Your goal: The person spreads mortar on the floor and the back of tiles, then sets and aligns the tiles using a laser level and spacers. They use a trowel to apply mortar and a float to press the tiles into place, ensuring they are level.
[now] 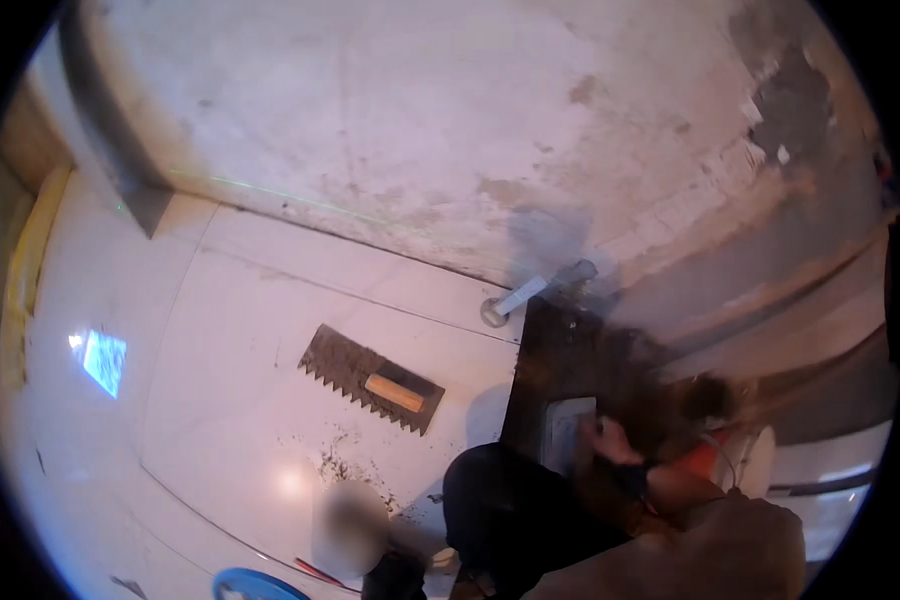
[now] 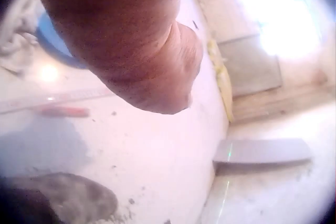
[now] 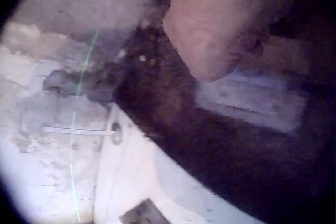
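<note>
My right hand (image 1: 615,440) is low over the dark strip of floor, its fingers curled over a flat, light rectangular trowel (image 1: 568,425). In the right wrist view this hand (image 3: 215,29) covers the near end of the trowel (image 3: 252,100), hiding the handle. My left hand (image 2: 152,71) hangs above the white floor tiles in the left wrist view, its fingers hidden behind the hand's back. A notched trowel (image 1: 332,362) with a wooden handle (image 1: 395,392) lies on the tiles, grey mortar smeared on its blade.
Beside the wall corner, a grey pipe end (image 1: 575,272) sticks out near a pale strip (image 1: 520,296). Dark, rough floor (image 1: 545,350) borders the white tiles (image 1: 230,340). A blue round rim (image 1: 255,584) and a red stick (image 1: 317,572) are at the bottom. Mortar crumbs dot the tiles.
</note>
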### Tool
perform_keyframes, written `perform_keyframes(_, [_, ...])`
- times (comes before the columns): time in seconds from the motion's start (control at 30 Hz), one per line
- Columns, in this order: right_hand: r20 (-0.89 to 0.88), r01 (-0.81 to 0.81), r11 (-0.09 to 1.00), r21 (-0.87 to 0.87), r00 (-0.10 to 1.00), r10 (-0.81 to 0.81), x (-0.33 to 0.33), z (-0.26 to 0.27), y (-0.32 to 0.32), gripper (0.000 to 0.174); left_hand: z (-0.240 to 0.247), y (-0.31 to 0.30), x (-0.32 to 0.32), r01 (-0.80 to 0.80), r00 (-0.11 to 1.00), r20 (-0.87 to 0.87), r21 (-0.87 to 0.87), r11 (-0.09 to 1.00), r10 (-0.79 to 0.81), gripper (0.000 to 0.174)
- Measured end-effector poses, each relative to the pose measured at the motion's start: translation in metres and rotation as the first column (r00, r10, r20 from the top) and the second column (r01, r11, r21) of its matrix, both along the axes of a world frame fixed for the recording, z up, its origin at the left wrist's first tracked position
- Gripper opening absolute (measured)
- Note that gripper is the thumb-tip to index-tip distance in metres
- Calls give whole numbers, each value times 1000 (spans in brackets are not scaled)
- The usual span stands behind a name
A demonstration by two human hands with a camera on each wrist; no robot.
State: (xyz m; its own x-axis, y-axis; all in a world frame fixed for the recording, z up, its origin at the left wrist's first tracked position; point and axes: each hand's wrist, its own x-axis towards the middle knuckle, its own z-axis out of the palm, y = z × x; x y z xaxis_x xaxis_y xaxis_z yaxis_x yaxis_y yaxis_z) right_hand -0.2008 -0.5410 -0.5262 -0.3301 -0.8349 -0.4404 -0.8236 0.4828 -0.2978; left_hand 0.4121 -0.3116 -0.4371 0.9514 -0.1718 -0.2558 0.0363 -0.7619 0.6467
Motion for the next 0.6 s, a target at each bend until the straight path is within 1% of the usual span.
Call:
perform_keyframes(0.03, [-3, 58, 991, 122, 998, -59, -8, -6, 33, 54, 10, -25, 8, 96, 995, 26, -20, 995, -96, 48])
perform_keyframes(0.07, [-9, 111, 963, 246, 994, -112, -12, -7, 62, 56, 28, -55, 15, 336, 929, 83, 227, 914, -361, 48])
perform_keyframes(0.1, [27, 136, 953, 271, 989, -148, -14, -13, 85, 57, 27, -86, 20, 383, 921, 20, 123, 915, -388, 46])
perform_keyframes(0.13, [63, 157, 942, 295, 981, -183, -12, -16, 103, 59, 16, -115, 26, 421, 907, -42, 17, 907, -420, 44])
perform_keyframes(0.17, [96, 174, 933, 316, 972, -214, -13, -22, 120, 61, -10, -144, 39, 571, 820, 80, -34, 820, -567, 35])
perform_keyframes(0.2, [146, 166, 922, 349, 963, -228, -22, -41, 139, 62, -32, -170, 47, 704, 703, 203, -66, 707, -681, 26])
perform_keyframes(0.27, [233, 180, 890, 419, 926, -297, -25, -56, 154, 61, -15, -259, 7, 840, 543, 198, -152, 521, -816, 21])
perform_keyframes(0.3, [266, 195, 872, 450, 902, -339, -22, -63, 156, 61, -6, -300, -20, 927, 373, 263, -57, 371, -890, 20])
perform_keyframes(0.33, [292, 210, 855, 475, 879, -378, -19, -67, 158, 61, 2, -336, -45, 976, 187, 310, 52, 213, -932, 20])
perform_keyframes(0.37, [320, 225, 838, 497, 850, -418, -14, -73, 159, 60, -4, -366, -65, 991, 96, 243, 72, 116, -965, 22])
perform_keyframes(0.4, [343, 241, 824, 513, 822, -454, -11, -80, 157, 60, -10, -398, -85, 995, -94, 299, 69, -77, -950, 31])
perform_keyframes(0.47, [389, 271, 800, 536, 762, -518, -6, -91, 153, 60, -41, -455, -121, 930, -346, 281, 232, -286, -895, 39])
perform_keyframes(0.53, [409, 326, 765, 555, 694, -592, -2, -98, 152, 60, -71, -498, -155, 875, -476, 316, 265, -406, -821, 47])
perform_keyframes(0.57, [405, 373, 733, 569, 649, -644, 3, -89, 148, 60, -74, -515, -179, 916, -398, 197, 132, -378, -896, 51])
perform_keyframes(0.6, [385, 440, 664, 604, 568, -727, 16, -51, 129, 60, -75, -528, -207, 945, -328, 53, 3, -328, -943, 56])
